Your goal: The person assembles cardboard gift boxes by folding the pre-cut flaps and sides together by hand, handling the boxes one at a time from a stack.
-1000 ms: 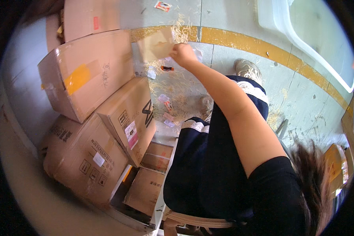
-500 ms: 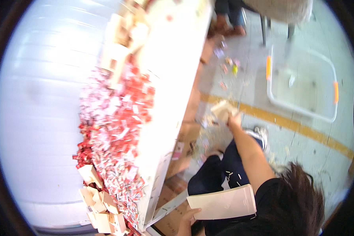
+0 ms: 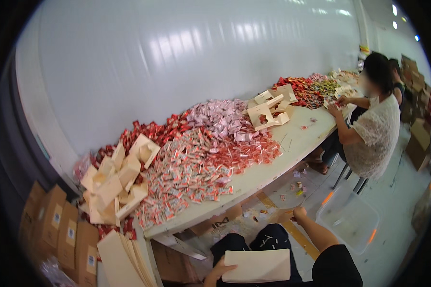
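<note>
Resting on my lap is a flat cream card piece [image 3: 257, 266], a thick rectangle that looks like a stack or a folded box. My left hand [image 3: 219, 270] grips its left edge, fingers beneath and thumb on top. My right arm reaches out past my knees, low over the floor beside the table. There my right hand [image 3: 299, 214] is closed on a smaller tan card piece [image 3: 284, 216], partly dim against the floor. Small white paper scraps [image 3: 276, 242] lie on my dark trousers.
The long white table [image 3: 254, 184] bears heaps of small wrapped sachets [image 3: 187, 165], and folded cream card boxes [image 3: 111, 184]. Brown cartons [image 3: 64, 229] stand at left. A clear bin [image 3: 347, 220] sits on the littered floor at right. A seated co-worker [image 3: 376, 129] handles items at the far end.
My view has swung up and turned toward the table's far end. Both hands keep hold of card pieces; my right hand is still stretched out low past my knees.
</note>
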{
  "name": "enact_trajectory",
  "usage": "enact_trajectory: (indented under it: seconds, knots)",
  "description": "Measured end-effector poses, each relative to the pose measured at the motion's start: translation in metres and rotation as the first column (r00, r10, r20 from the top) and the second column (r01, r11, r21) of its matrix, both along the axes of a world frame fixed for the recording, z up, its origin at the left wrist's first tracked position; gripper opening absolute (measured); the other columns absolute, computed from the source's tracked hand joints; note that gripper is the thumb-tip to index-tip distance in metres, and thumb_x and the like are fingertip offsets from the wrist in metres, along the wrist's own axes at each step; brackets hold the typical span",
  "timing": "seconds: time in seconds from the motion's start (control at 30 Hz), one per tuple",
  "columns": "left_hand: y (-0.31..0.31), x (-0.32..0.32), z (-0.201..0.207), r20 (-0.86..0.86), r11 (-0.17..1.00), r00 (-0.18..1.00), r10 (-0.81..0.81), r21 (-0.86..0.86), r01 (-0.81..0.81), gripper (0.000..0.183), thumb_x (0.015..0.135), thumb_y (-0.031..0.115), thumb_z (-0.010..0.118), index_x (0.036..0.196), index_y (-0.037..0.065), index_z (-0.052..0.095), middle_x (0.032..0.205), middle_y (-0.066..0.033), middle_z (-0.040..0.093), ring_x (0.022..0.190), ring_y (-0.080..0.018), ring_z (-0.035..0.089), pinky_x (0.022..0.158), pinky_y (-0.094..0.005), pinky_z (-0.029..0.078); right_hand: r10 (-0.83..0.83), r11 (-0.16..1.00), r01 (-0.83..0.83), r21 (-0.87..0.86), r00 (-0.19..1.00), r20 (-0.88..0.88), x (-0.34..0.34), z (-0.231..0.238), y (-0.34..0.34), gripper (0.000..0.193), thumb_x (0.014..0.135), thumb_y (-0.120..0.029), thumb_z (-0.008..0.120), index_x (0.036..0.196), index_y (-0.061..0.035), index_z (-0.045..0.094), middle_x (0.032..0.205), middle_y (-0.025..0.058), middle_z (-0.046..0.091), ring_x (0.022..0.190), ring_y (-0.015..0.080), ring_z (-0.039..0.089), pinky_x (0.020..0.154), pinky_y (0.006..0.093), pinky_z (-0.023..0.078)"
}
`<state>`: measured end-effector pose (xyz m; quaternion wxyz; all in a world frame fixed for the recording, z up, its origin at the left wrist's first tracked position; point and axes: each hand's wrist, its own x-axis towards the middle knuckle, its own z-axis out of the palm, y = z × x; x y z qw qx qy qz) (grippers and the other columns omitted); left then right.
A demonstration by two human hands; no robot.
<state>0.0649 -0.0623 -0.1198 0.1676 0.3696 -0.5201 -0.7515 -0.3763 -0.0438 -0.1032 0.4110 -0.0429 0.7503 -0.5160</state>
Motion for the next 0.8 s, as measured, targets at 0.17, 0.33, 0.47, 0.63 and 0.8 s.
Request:
enact_trajectory:
  seconds: [0.17, 0.33, 0.47, 0.63, 0.8]
  knots:
    - [0.023, 0.052, -0.012, 0.073, 0.973, 0.997, -0.009, -0.229, 0.026, 0.063, 0.064, 0.022, 0.072, 0.113, -0.002, 0.041, 0.106, -0.0104, 0.049, 0.101, -0.0203, 0.047, 0.087, -0.0320, 0.039, 0.082, 0.977, -0.118, -0.178, 0.977, -0.196, 0.032, 0.070, 0.056, 0.037, 0.073, -0.003, 0.040, 0.109, -0.0108, 0.037, 0.072, 0.0090, 0.052, 0.044, 0.0197, 0.051, 0.035, 0.0265, 0.041]
    - [0.040, 0.020, 0.121, 0.665, 0.753, 0.688, 0.289, -0.602, 0.266, 0.056, 0.063, 0.029, 0.068, 0.107, 0.001, 0.047, 0.102, -0.0201, 0.052, 0.095, -0.0359, 0.051, 0.081, -0.0415, 0.041, -0.003, 0.840, -0.035, -0.542, 0.998, -0.068, 0.092, 0.186, 0.134, 0.043, 0.065, -0.001, 0.040, 0.108, -0.0040, 0.038, 0.081, 0.0077, 0.050, 0.047, 0.0111, 0.044, 0.034, 0.0204, 0.034]
    - [0.042, 0.005, 0.142, 0.194, 0.827, 0.973, 0.123, -0.562, 0.007, 0.073, 0.073, 0.027, 0.064, 0.128, -0.003, 0.027, 0.127, -0.0206, 0.037, 0.118, -0.0304, 0.037, 0.096, -0.0374, 0.031, 0.170, 0.807, -0.124, -0.578, 0.985, 0.027, 0.146, 0.194, 0.157, 0.051, 0.066, -0.003, 0.046, 0.115, -0.0022, 0.034, 0.080, 0.0093, 0.050, 0.044, 0.0108, 0.045, 0.034, 0.0196, 0.034]
    - [0.054, -0.010, 0.152, -0.448, 0.939, 0.843, 0.298, 0.297, -0.174, 0.050, 0.084, 0.007, 0.044, 0.129, 0.004, 0.025, 0.128, -0.0141, 0.036, 0.113, -0.0301, 0.042, 0.089, -0.0453, 0.041, 0.499, 0.706, -0.517, -0.484, 0.848, -0.179, 0.183, 0.180, 0.148, 0.047, 0.077, -0.011, 0.046, 0.119, 0.0018, 0.029, 0.080, 0.0101, 0.051, 0.042, 0.0105, 0.046, 0.035, 0.0201, 0.037]
    - [0.038, -0.012, 0.151, -0.295, 0.931, 0.894, 0.337, 0.242, -0.272, 0.039, 0.084, 0.003, 0.046, 0.122, 0.002, 0.036, 0.115, -0.0115, 0.049, 0.098, -0.0239, 0.054, 0.076, -0.0393, 0.050, 0.626, 0.595, -0.598, -0.536, 0.764, -0.157, 0.181, 0.138, 0.150, 0.072, 0.083, -0.057, 0.031, 0.129, -0.0024, 0.023, 0.119, 0.0133, 0.043, 0.105, 0.0225, 0.046, 0.083, 0.0354, 0.041]
